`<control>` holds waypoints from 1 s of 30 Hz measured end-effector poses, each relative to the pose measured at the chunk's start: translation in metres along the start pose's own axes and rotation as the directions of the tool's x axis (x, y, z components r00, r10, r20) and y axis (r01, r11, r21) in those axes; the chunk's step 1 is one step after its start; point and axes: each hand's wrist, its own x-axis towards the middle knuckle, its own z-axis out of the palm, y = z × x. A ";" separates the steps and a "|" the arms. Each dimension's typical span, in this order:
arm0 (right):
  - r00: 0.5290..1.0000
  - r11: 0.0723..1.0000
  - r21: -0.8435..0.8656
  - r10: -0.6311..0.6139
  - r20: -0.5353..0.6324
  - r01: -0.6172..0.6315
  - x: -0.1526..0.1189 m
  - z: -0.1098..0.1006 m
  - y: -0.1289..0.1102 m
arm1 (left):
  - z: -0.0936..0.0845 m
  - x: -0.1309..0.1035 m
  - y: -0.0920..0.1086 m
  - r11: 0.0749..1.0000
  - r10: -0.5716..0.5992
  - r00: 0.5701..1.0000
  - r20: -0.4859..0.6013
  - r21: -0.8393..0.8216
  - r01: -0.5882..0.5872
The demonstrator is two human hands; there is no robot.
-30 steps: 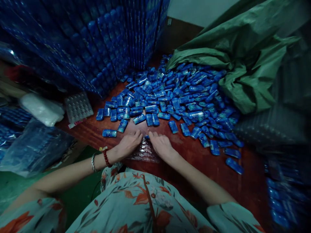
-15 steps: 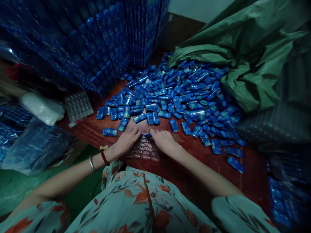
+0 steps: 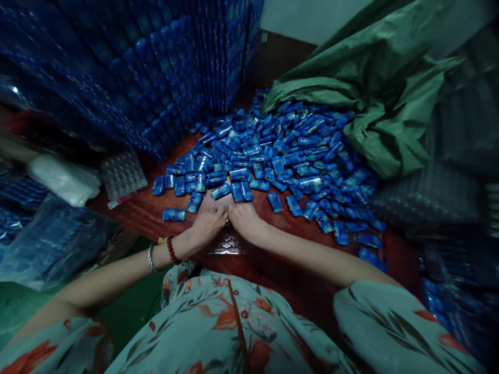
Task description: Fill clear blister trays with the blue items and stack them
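Note:
Close together at the middle of the table, my left hand (image 3: 211,222) and my right hand (image 3: 245,219) nearly touch, both with curled fingers. Beneath them lies a clear plastic tray (image 3: 226,244) with moulded pockets. Its near part shows between my wrists, while the hands cover its far part. What the fingertips grip is hidden. Just beyond the hands lie small blue shrink-wrapped packs, among them one tilted pack (image 3: 221,191) and a pair side by side (image 3: 241,191). Another loose pack (image 3: 174,214) lies left of my left hand.
A large heap of blue packs (image 3: 280,145) spreads across the red-brown table (image 3: 268,259). Tall stacks of blue packs (image 3: 163,78) rise at the back left. A green sheet (image 3: 390,114) drapes over the right side. At left are another clear tray (image 3: 123,174) and a white plastic bundle (image 3: 64,179).
My hands have come closer together over the tray, and the blue piece seen between them before is now hidden. The camera view has shifted slightly.

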 end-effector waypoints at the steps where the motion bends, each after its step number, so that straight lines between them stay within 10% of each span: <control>1: 1.000 1.000 -0.007 0.023 -0.016 -0.023 -0.002 0.003 -0.001 | -0.002 0.002 0.000 1.000 0.013 1.000 0.006 -0.020 -0.013; 9: 0.973 0.979 0.047 0.203 -0.113 -0.198 -0.011 0.020 -0.008 | -0.005 0.005 -0.012 0.999 0.044 0.990 -0.135 -0.012 -0.046; 15: 0.977 0.973 0.208 0.138 -0.162 -0.103 -0.017 0.006 0.040 | -0.008 0.008 -0.040 0.970 -0.085 0.945 -0.317 -0.243 0.006; 24: 0.977 0.954 0.270 0.170 -0.127 -0.130 0.053 0.003 0.055 | -0.010 0.070 -0.036 0.989 -0.119 0.980 -0.159 -0.111 0.102; 30: 0.961 0.892 0.447 0.182 -0.210 -0.071 0.023 0.022 0.077 | -0.007 0.043 -0.053 0.977 -0.142 0.965 -0.219 -0.187 0.101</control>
